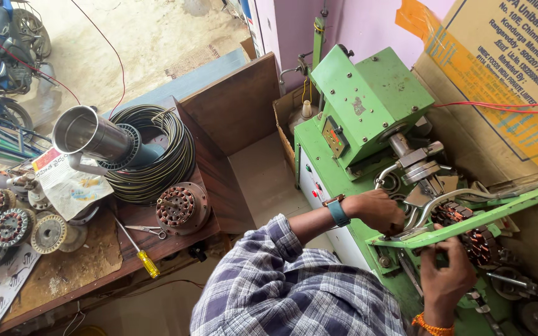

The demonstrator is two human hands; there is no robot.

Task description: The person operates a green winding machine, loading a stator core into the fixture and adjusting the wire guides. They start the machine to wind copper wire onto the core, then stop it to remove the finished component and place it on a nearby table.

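Green metal fills the head view: a winding machine [368, 106] with a slanted green bar [468, 218]. Left hand [378, 211] curls closed around a silver lever [434, 202]; right hand [446, 274] grips the bar's lower edge beside copper coils [477, 246].

A person in a plaid shirt bends over a green coil-winding machine [368, 106]. The left hand [378, 211], with a teal watch on its wrist, closes around a curved metal handle [431, 205] beside copper windings [477, 246]. The right hand [446, 274], an orange thread on its wrist, grips the edge of a green metal arm [505, 208] that crosses the machine. On the wooden bench [76, 274] to the left lie a yellow-handled screwdriver [141, 256], scissors [147, 231], a motor stator [179, 206] and a coil of black hose [163, 155].
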